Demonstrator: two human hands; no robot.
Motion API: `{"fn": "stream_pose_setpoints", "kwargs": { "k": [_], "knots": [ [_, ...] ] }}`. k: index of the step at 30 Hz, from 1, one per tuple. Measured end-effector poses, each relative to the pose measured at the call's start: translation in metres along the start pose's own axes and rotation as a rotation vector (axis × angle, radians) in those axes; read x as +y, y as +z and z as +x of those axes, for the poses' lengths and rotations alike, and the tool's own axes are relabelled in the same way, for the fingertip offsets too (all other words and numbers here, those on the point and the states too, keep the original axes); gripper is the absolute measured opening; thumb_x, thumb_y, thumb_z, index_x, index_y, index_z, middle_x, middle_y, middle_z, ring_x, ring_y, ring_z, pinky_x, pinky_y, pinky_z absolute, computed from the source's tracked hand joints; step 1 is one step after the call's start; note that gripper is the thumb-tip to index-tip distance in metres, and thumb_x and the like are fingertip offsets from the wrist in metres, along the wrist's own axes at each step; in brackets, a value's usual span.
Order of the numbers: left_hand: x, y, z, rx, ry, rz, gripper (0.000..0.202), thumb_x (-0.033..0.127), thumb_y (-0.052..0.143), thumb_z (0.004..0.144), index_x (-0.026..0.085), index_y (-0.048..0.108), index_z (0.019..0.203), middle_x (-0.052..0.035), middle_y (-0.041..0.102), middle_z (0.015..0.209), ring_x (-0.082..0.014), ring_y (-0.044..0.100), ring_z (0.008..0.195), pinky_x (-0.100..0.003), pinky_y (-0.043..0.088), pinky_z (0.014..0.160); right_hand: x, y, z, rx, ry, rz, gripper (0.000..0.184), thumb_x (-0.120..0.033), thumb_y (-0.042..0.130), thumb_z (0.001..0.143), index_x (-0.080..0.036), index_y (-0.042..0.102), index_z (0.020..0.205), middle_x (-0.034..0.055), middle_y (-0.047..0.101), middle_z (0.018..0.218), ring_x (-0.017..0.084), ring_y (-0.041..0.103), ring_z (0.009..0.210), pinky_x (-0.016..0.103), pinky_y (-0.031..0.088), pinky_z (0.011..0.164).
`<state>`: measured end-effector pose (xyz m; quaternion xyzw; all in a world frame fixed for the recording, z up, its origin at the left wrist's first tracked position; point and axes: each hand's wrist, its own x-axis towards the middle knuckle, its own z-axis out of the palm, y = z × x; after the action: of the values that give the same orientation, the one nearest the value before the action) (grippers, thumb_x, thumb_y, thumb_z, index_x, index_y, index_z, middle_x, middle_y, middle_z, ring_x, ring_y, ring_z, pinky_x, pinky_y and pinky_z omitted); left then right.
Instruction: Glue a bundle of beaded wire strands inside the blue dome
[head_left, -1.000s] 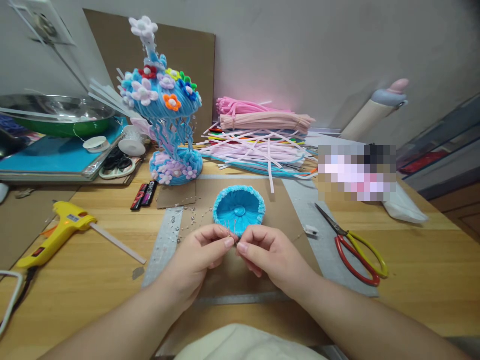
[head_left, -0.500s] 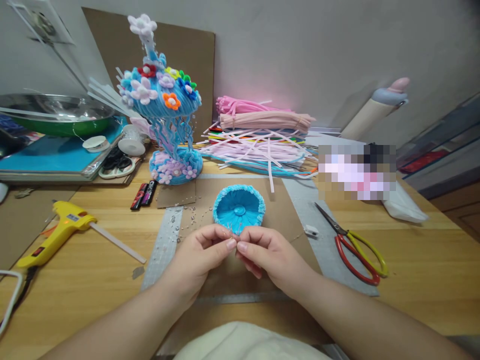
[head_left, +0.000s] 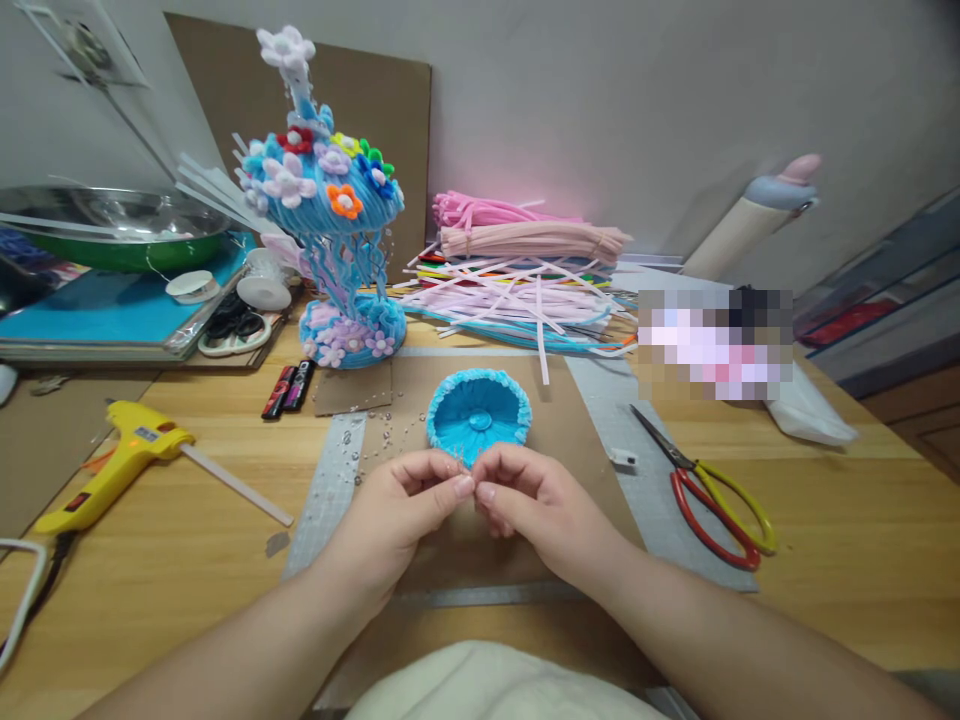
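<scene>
My left grip and right grip pinch thin, pale, wire-like strands, apparently in fine fingertip work; the next move calls for steadiness. Just beyond sits a blue, fuzzy-rimmed bowl.

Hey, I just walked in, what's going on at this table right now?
A person's left hand and right hand are close together, seemingly pinching a thin, wire-like thing, too small to make out clearly. Just beyond them, a blue bowl-shaped piece sits on a cardboard sheet. Small clear beads lie scattered off to the left. Neither hand touches the yellow glue gun on the left or the scissors on the right.
</scene>
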<state>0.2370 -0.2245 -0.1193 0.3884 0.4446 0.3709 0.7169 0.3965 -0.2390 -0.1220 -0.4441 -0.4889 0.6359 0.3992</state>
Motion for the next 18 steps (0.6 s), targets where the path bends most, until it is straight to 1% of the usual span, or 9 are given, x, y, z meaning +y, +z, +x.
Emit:
{"fn": "stream_pose_setpoints", "kwargs": {
  "k": [2, 3, 5, 8, 10, 12, 14, 18],
  "knots": [
    [0.000, -0.001, 0.000, 0.002, -0.022, 0.035, 0.023, 0.034, 0.080, 0.063, 0.015, 0.066, 0.063, 0.0035, 0.055, 0.056, -0.0062, 0.035, 0.048, -0.021, 0.024, 0.048, -0.002, 0.000, 0.001, 0.069, -0.082, 0.012, 0.019, -0.034, 0.067, 0.076, -0.017, 0.060, 0.082, -0.0012, 0.055, 0.072, 0.012, 0.050, 0.064, 0.023, 0.040, 0.058],
    [-0.001, 0.000, 0.000, -0.004, -0.040, 0.050, 0.023, 0.034, 0.080, 0.063, 0.015, 0.066, 0.062, 0.0042, 0.053, 0.054, -0.0062, 0.034, 0.048, -0.021, 0.024, 0.048, -0.003, -0.001, 0.001, 0.082, -0.102, 0.030, 0.020, -0.034, 0.069, 0.076, -0.017, 0.062, 0.085, -0.0003, 0.057, 0.076, 0.012, 0.051, 0.069, 0.023, 0.041, 0.061],
    [-0.001, 0.000, 0.000, -0.048, -0.083, 0.066, 0.024, 0.036, 0.080, 0.061, 0.015, 0.066, 0.061, 0.0058, 0.047, 0.049, -0.0060, 0.030, 0.046, -0.022, 0.022, 0.048, -0.004, -0.002, 0.002, 0.048, -0.074, 0.075, 0.021, -0.034, 0.071, 0.075, -0.017, 0.064, 0.087, 0.0008, 0.060, 0.079, 0.013, 0.052, 0.072, 0.023, 0.041, 0.064],
    [-0.001, 0.002, 0.000, -0.127, -0.132, 0.082, 0.024, 0.037, 0.079, 0.061, 0.016, 0.067, 0.061, 0.0072, 0.041, 0.045, -0.0060, 0.025, 0.044, -0.023, 0.019, 0.047, -0.002, -0.007, 0.003, -0.037, 0.039, 0.135, 0.022, -0.034, 0.074, 0.074, -0.015, 0.067, 0.083, 0.0000, 0.060, 0.074, 0.009, 0.048, 0.060, 0.021, 0.036, 0.055],
    [-0.002, 0.002, 0.000, -0.144, -0.143, 0.108, 0.022, 0.037, 0.077, 0.064, 0.016, 0.068, 0.063, 0.0066, 0.041, 0.045, -0.0067, 0.024, 0.046, -0.024, 0.017, 0.048, 0.000, -0.011, 0.003, -0.068, 0.089, 0.169, 0.023, -0.035, 0.075, 0.074, -0.014, 0.069, 0.081, -0.0018, 0.057, 0.065, 0.007, 0.041, 0.052, 0.021, 0.030, 0.049],
    [-0.002, 0.001, -0.001, -0.171, -0.155, 0.146, 0.022, 0.037, 0.074, 0.066, 0.016, 0.070, 0.065, 0.0053, 0.042, 0.047, -0.0074, 0.024, 0.047, -0.025, 0.015, 0.048, 0.003, -0.014, 0.003, -0.086, 0.112, 0.197, 0.023, -0.035, 0.075, 0.074, -0.014, 0.070, 0.080, -0.0032, 0.053, 0.058, 0.007, 0.037, 0.049, 0.021, 0.026, 0.047],
    [-0.002, 0.000, -0.001, -0.201, -0.175, 0.186, 0.024, 0.039, 0.072, 0.067, 0.015, 0.069, 0.065, 0.0047, 0.042, 0.048, -0.0078, 0.024, 0.048, -0.025, 0.013, 0.048, 0.006, -0.015, 0.004, -0.104, 0.123, 0.211, 0.024, -0.036, 0.076, 0.073, -0.014, 0.071, 0.080, -0.0032, 0.052, 0.055, 0.007, 0.037, 0.049, 0.021, 0.025, 0.046],
    [-0.003, -0.003, -0.002, -0.221, -0.191, 0.210, 0.027, 0.039, 0.068, 0.071, 0.015, 0.064, 0.059, 0.0051, 0.038, 0.048, -0.0081, 0.025, 0.049, -0.026, 0.013, 0.049, 0.008, -0.015, 0.005, -0.090, 0.144, 0.229, 0.027, -0.038, 0.078, 0.070, -0.013, 0.070, 0.077, -0.0005, 0.057, 0.060, 0.008, 0.042, 0.051, 0.021, 0.027, 0.047]
  ]
}}
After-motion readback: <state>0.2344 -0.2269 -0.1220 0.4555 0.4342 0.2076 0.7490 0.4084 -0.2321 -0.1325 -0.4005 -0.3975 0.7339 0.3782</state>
